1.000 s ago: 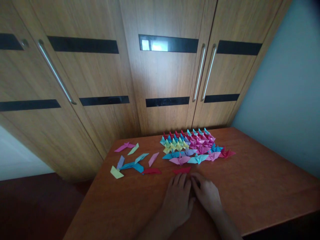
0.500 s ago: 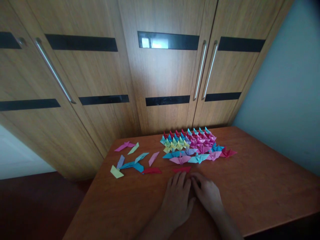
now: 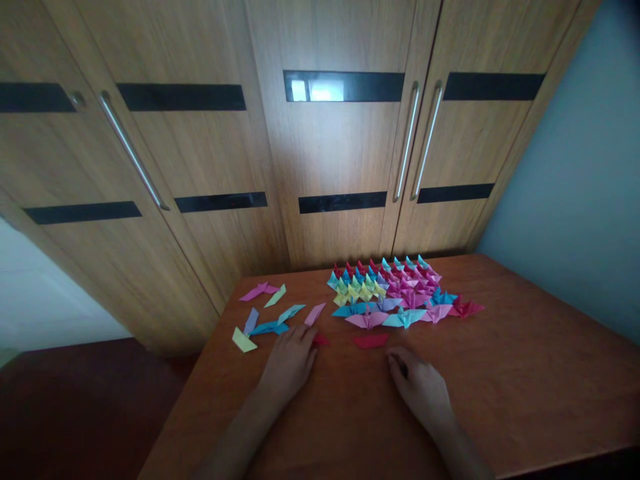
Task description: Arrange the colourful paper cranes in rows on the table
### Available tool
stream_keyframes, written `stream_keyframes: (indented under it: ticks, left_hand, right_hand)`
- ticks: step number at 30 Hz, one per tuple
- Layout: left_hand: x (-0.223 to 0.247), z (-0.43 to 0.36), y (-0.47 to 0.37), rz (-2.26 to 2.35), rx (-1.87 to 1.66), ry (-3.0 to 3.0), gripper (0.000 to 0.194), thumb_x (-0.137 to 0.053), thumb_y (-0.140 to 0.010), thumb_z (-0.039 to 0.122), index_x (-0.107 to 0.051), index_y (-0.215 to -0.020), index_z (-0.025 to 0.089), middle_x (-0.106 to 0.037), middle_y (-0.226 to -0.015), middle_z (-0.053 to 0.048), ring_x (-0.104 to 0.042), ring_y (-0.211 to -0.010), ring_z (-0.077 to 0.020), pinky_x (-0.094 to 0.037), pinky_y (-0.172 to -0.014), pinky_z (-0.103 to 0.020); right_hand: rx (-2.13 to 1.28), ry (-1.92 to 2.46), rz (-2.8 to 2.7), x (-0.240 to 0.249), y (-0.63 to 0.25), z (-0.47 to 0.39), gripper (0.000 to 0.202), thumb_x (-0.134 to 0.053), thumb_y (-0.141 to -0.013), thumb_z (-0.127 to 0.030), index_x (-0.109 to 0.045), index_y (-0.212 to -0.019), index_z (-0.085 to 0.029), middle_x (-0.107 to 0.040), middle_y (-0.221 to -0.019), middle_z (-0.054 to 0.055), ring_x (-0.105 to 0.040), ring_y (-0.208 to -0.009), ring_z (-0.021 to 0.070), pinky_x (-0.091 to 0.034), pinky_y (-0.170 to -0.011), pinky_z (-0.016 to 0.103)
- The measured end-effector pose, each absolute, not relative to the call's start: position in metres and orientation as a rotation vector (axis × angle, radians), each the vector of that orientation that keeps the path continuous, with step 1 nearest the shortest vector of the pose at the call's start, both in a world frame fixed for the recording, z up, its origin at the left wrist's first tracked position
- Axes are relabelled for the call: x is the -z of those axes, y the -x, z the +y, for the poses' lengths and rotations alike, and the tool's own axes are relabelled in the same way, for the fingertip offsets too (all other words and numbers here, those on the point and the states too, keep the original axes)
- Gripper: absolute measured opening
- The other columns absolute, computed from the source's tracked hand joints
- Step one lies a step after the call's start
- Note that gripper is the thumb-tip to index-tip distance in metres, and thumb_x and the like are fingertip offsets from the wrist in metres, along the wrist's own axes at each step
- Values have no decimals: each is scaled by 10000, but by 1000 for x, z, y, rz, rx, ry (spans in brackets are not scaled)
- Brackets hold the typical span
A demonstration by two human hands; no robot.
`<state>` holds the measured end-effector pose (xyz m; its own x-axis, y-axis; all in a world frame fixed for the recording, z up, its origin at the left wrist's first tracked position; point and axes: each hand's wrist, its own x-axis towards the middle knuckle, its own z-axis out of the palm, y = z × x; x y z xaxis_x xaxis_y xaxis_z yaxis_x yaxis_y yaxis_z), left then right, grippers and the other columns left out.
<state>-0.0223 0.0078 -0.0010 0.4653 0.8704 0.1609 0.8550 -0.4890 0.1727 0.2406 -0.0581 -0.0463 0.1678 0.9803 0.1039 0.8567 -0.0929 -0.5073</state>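
My left hand lies over the folded papers at the left, its fingertips by a blue piece and partly covering a red one; what it holds, if anything, is hidden. Near the middle, my right hand rests on the table with its fingers curled in. Just beyond it is a flat red folded paper. Rows of paper cranes in several colours stand behind, with a pink crane and a light blue crane in the front row.
The brown wooden table reaches back to a wardrobe with metal handles. Loose folded papers, among them a yellow one and a magenta one, lie at the left. A blue-grey wall stands at the right.
My left hand has moved left, away from my right hand, to the loose papers. My right hand has stayed about where it was. The view has shifted slightly.
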Motion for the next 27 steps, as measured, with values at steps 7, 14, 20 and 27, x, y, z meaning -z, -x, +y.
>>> stream_keyframes:
  ticks: [7, 14, 20, 27]
  left_hand:
    - [5, -1, 28, 1447, -351, -2653, 236, -444, -873, 175, -574, -1068, 206, -569, -1079, -68, -522, -1007, -224, -401, -908, -379]
    - [5, -9, 28, 1306, -394, -2589, 205, -547, -830, 242, -591, -1029, 221, -545, -1043, -52, -521, -974, -214, -425, -886, -349]
    - [6, -10, 31, 1283, -395, -2574, 225, -454, -879, 223, -600, -1050, 226, -570, -1024, -47, -549, -939, -191, -451, -848, -312]
    - [5, -10, 32, 1347, -412, -2546, 317, -368, -884, 144, -583, -1099, 232, -604, -1052, -47, -565, -969, -190, -453, -867, -319]
  right_hand:
    - [-375, 1988, -1720, 45, -240, -58, 306, -362, -884, -319, -631, -1026, -285, -693, -974, -5, -649, -850, 173, -441, -692, 253]
    - [-384, 1991, -1715, 46, -241, -58, 301, -362, -882, -325, -629, -1014, -280, -694, -966, 3, -650, -846, 181, -442, -701, 258]
    - [-363, 1995, -1722, 46, -240, -59, 298, -355, -892, -334, -626, -1007, -290, -693, -968, -10, -650, -853, 178, -437, -692, 254]
    - [-355, 1995, -1732, 48, -242, -58, 308, -360, -885, -327, -636, -1018, -294, -697, -967, -12, -655, -842, 174, -442, -682, 251]
